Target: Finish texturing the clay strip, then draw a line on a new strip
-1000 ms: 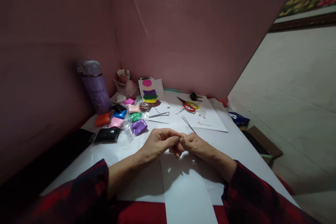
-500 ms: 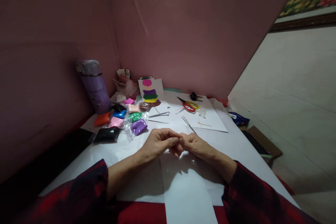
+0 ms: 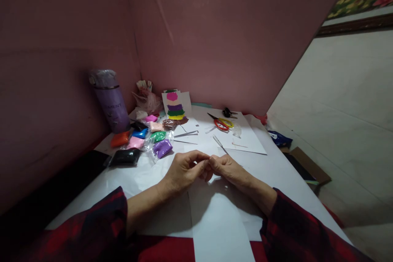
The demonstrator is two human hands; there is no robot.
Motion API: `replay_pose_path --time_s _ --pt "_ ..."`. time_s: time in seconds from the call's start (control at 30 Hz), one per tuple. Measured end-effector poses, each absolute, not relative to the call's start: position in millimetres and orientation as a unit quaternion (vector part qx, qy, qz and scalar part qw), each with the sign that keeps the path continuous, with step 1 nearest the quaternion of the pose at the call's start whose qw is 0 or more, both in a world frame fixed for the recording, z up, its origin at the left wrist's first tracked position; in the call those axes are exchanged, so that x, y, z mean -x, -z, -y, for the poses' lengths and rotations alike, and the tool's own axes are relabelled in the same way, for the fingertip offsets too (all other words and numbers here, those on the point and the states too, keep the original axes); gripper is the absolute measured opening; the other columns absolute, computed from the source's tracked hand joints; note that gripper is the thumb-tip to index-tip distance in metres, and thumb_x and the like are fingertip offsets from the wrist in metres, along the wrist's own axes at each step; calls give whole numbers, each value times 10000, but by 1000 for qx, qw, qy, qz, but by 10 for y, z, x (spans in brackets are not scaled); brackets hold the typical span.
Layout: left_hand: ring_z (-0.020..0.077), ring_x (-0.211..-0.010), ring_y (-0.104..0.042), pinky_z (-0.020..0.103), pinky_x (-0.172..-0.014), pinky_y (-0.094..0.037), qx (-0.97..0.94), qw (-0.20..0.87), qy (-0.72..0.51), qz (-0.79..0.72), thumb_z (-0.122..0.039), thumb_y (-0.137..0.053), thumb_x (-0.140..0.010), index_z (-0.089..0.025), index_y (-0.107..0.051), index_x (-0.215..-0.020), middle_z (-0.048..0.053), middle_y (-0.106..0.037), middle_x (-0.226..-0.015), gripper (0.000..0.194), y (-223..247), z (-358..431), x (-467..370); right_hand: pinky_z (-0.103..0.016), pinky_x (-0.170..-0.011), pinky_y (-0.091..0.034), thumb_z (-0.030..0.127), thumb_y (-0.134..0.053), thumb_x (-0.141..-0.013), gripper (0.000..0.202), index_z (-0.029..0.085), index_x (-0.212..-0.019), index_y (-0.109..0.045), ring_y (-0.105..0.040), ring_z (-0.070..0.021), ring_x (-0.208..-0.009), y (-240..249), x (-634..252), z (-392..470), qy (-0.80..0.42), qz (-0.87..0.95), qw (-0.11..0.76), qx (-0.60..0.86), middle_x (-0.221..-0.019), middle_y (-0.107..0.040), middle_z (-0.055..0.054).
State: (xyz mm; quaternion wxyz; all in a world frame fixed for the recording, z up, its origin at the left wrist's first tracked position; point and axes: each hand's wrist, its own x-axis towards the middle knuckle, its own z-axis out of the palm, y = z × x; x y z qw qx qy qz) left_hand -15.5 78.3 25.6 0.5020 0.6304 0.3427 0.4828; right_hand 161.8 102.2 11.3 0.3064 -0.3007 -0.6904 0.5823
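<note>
My left hand (image 3: 187,168) and my right hand (image 3: 229,168) meet fingertip to fingertip above a white paper strip (image 3: 219,221). Both are closed in a pinch, and whatever lies between the fingers is too small or hidden to name. Just beyond my right hand lies a thin tool with a pale handle (image 3: 217,141). A tiny white bit (image 3: 226,187) rests below my right hand. Bagged clay in several colours sits to the left, with a purple pack (image 3: 162,148) and a black pack (image 3: 125,156) nearest.
A purple bottle (image 3: 111,104) stands at the back left. Scissors with red and yellow handles (image 3: 221,124) lie on white paper (image 3: 251,141) near keys (image 3: 227,112). A card with coloured stripes (image 3: 175,106) leans at the back. Thin strips (image 3: 186,134) lie before it.
The fingers of both hands have shifted slightly and curled closer together at the fingertips. The objects on the table have not moved.
</note>
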Motion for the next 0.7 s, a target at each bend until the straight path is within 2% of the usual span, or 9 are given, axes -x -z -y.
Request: replay_pose_path --time_s 0.13,0.37,0.43,0.5,0.7 --pt "123 -505 -619 220 -494 -509 -697 401 -479 -351 -262 -597 -833 -108 -708 -844 50 -687 -609 190 -202 -812 184 -386 -900 -457 641 -487 -888 592 169 -641 -746 -631 -197 -815 -91 -1614 -1017 -587 681 314 307 -754 -707 -81" --pt "108 -537 -608 194 -497 -476 -820 100 -480 -294 -131 -520 -849 -133 -666 -780 41 -698 -646 161 -144 -900 267 -359 -851 -462 628 -554 -854 538 189 -613 -750 -626 -196 -799 -174 -1593 -985 -583 666 311 345 -769 -689 -70" --pt "107 -528 -588 198 -495 -464 -833 66 -465 -292 -129 -495 -854 -141 -651 -755 34 -676 -621 185 -157 -905 278 -356 -851 -461 632 -552 -853 530 198 -626 -756 -624 -193 -799 -199 -1599 -981 -581 672 299 347 -784 -685 -64" --pt "107 -531 -588 199 -496 -461 -830 92 -459 -304 -134 -488 -849 -145 -640 -742 34 -673 -625 187 -176 -899 276 -351 -881 -449 627 -543 -861 525 207 -639 -764 -618 -192 -834 -211 -1607 -982 -569 688 292 341 -816 -688 -61" --pt "105 -561 -606 190 -497 -452 -751 331 -444 -359 -219 -535 -835 -140 -642 -772 29 -684 -659 147 -241 -855 241 -359 -909 -443 646 -505 -870 550 218 -646 -768 -611 -190 -832 -211 -1616 -980 -545 708 297 336 -773 -670 -47"
